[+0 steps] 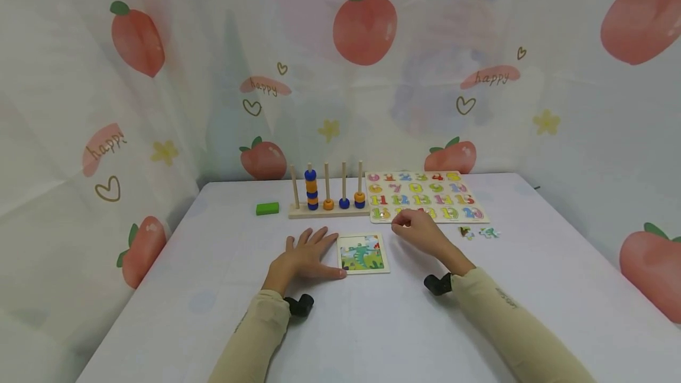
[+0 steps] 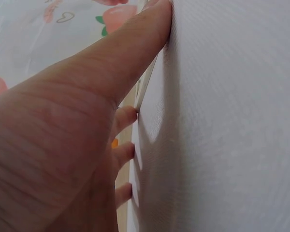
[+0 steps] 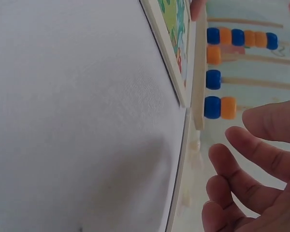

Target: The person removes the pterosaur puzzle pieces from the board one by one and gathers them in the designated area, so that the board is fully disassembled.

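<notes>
A small square jigsaw puzzle with a green dinosaur picture lies in a pale frame on the table. Its picture has a pale patch along the upper left. My left hand rests beside it with fingers spread, the thumb at the frame's lower left corner and the index finger at the upper left. To the right of the puzzle, my right hand is held above the table. Its fingers are loosely bent, apart from the thumb, and nothing shows between them.
Two loose jigsaw pieces, one dark and one light, lie right of the right hand. Behind stand a wooden peg rack with blue and orange beads, and a number board. A green block lies back left.
</notes>
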`<move>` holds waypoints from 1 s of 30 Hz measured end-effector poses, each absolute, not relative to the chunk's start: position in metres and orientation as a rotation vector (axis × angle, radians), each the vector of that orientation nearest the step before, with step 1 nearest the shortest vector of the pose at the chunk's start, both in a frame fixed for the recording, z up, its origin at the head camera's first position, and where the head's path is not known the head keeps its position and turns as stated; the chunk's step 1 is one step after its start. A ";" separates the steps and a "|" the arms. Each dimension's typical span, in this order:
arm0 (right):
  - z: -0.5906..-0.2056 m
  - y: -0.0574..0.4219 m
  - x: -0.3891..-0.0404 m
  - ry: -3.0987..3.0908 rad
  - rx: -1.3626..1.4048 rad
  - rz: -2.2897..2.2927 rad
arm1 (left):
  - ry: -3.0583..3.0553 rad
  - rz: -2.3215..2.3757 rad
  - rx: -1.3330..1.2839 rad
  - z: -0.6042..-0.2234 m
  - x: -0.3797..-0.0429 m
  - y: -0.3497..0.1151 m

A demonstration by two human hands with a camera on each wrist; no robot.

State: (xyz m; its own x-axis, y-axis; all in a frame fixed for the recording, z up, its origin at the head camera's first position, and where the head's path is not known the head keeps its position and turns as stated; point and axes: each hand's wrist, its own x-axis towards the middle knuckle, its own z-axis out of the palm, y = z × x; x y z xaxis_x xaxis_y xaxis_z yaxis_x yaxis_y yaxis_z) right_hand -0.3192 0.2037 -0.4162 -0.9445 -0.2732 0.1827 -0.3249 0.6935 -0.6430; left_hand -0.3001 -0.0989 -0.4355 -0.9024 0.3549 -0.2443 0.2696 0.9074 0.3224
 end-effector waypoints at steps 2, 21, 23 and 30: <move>-0.416 0.199 -0.320 -2.821 0.524 1.100 | 2.780 0.405 0.467 -0.435 -0.300 -0.099; -0.420 0.166 -0.323 -2.910 0.703 1.064 | 2.787 0.413 0.468 -0.438 -0.302 -0.099; -0.421 0.164 -0.324 -2.935 0.709 1.049 | 2.786 0.410 0.469 -0.439 -0.302 -0.099; -0.423 0.156 -0.327 -2.990 0.742 0.946 | 2.789 0.400 0.467 -0.438 -0.301 -0.099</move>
State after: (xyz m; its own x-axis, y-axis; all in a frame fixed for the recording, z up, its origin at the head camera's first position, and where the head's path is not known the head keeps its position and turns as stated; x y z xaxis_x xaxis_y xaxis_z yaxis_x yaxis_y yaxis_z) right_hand -0.3268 0.1558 -0.4233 -0.8908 -0.4505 0.0596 -0.4028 0.7220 -0.5627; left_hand -0.3011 -0.0987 -0.4376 -0.9071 0.3524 -0.2302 0.2734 0.9091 0.3144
